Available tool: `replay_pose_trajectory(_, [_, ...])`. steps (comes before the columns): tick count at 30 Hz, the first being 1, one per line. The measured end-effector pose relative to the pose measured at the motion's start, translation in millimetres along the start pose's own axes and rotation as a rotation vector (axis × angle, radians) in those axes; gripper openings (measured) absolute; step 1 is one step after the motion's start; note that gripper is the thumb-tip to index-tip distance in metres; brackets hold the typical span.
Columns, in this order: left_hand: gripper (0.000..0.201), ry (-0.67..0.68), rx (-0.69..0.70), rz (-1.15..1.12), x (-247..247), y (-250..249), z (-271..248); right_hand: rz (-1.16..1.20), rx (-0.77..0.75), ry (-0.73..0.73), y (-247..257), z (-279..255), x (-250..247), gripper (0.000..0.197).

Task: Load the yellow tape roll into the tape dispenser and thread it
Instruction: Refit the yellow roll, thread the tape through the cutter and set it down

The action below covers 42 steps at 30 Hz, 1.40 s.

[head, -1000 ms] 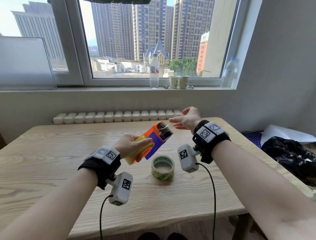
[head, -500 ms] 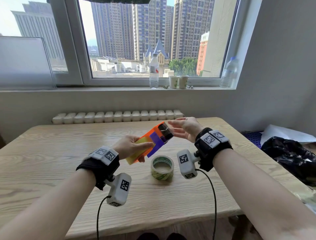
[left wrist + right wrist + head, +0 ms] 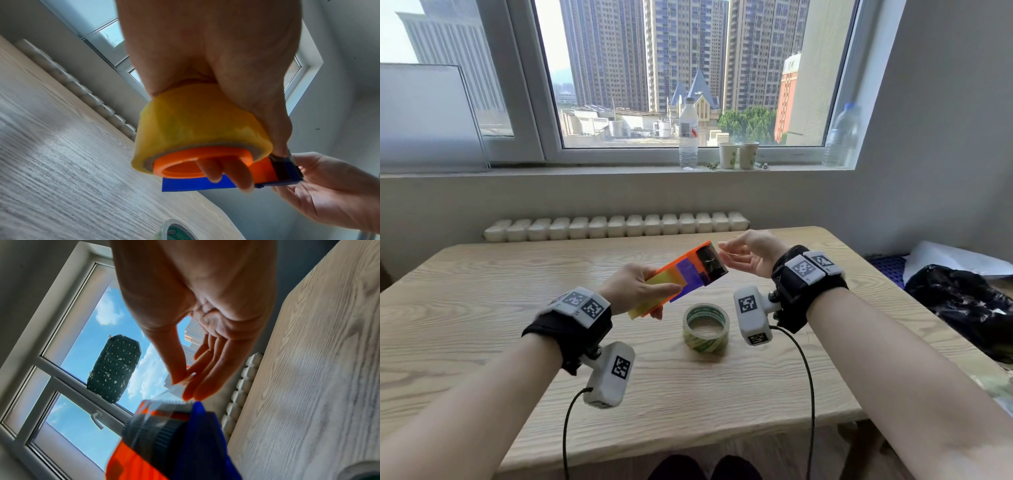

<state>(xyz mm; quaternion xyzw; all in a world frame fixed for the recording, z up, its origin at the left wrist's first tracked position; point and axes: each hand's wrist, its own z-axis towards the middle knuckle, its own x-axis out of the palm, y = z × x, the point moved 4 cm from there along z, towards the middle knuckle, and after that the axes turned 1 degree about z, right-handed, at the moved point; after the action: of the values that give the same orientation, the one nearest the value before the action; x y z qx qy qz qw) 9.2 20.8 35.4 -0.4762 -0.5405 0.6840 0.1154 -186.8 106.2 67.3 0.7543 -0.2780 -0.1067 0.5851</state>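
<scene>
the left hand (image 3: pixel 635 291) gripped the orange and blue tape dispenser (image 3: pixel 685 275) above the wooden bench (image 3: pixel 482 308), fingers curled round it, two of them tucked into the orange hub in the left wrist view. the yellow tape roll (image 3: pixel 197 123) sat on that hub, already loaded in the dispenser. the dispenser was tilted, its black roller and toothed blade end pointing up and to the right, toward the right hand (image 3: pixel 751 255). the right hand was just beside that end, thumb and forefinger pinched together on the clear free end of the tape (image 3: pixel 174 390) (it ran from the roller over the blade to the fingertips, as the right wrist view showed), the other fingers straight. a second tape roll with green print (image 3: pixel 705 327) lay flat on the bench, near and a little right of the dispenser, untouched. on the far windowsill stood a water bottle (image 3: pixel 687 133) and two paper cups (image 3: pixel 739 155), with another bottle (image 3: pixel 840 137) at the right end.
</scene>
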Motion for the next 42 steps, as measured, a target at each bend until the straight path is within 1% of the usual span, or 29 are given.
replay_pose_trajectory(2, [0.021, 0.004, 0.002, -0.003, -2.0, 1.4, 0.0, -0.014, 0.015, 0.000, -4.0, 0.9, 0.7, 0.015])
replay_pose_trajectory(7, [0.018, 0.015, 0.006, 0.006, -4.8, 3.5, -2.2, -0.069, 0.040, 0.007, -11.2, 0.9, 3.2, 0.015])
replay_pose_trajectory(15, [0.029, -0.014, -0.006, 0.003, 0.0, 5.8, -3.4, -0.079, 0.048, -0.005, -15.8, 1.8, 2.1, 0.015])
replay_pose_trajectory(19, [0.024, 0.001, 0.002, -0.010, 3.8, 8.4, -3.4, -0.102, 0.042, -0.025, -18.1, 2.4, 1.0, 0.014])
replay_pose_trajectory(21, [0.029, 0.009, -0.013, -0.006, 5.1, 12.3, -1.8, -0.096, 0.012, -0.045, -17.8, 2.8, 0.2, 0.013])
replay_pose_trajectory(23, [0.044, 0.031, -0.032, -0.023, 7.8, 13.8, -3.0, -0.107, -0.047, -0.071, -16.3, 2.5, -0.2, 0.008])
replay_pose_trajectory(24, [0.051, 0.036, -0.045, -0.040, 8.3, 15.4, -2.7, -0.105, -0.086, -0.092, -15.0, 2.8, -0.3, 0.010])
replay_pose_trajectory(25, [0.053, 0.028, -0.055, -0.056, 8.9, 16.9, -2.7, -0.090, -0.124, -0.119, -14.2, 3.4, -0.6, 0.018])
replay_pose_trajectory(27, [0.045, -0.008, -0.079, -0.060, 8.3, 20.4, -0.6, -0.047, -0.194, -0.163, -12.9, 5.6, -1.5, 0.039])
replay_pose_trajectory(28, [0.040, -0.032, -0.089, -0.043, 6.9, 22.2, 1.0, -0.034, -0.222, -0.169, -12.9, 6.1, -1.0, 0.045])
replay_pose_trajectory(30, [0.036, -0.062, -0.106, 0.000, 3.6, 25.3, 3.0, -0.016, -0.240, -0.169, -15.4, 8.0, 0.1, 0.048])
replay_pose_trajectory(32, [0.032, -0.078, -0.116, 0.004, 1.0, 26.5, 3.4, 0.009, -0.218, -0.142, -17.3, 8.0, -0.5, 0.047])
replay_pose_trajectory(35, [0.025, -0.076, -0.113, -0.009, -0.1, 23.8, 1.0, -0.001, -0.148, -0.001, -14.6, 5.0, 2.4, 0.044])
replay_pose_trajectory(37, [0.023, -0.075, -0.103, -0.014, -0.5, 21.8, -0.4, -0.041, -0.115, 0.058, -12.3, 2.4, 5.7, 0.056])
replay_pose_trajectory(39, [0.026, -0.064, -0.099, -0.029, 0.7, 18.6, -2.4, -0.091, -0.116, 0.061, -10.2, 1.6, 7.6, 0.067])
replay_pose_trajectory(41, [0.036, -0.051, -0.098, -0.057, 2.6, 16.1, -4.1, -0.115, -0.135, 0.046, -9.0, 0.9, 8.1, 0.070])
replay_pose_trajectory(42, [0.036, -0.046, -0.093, -0.061, 3.4, 14.7, -4.4, -0.119, -0.142, 0.037, -8.5, 1.2, 7.7, 0.070])
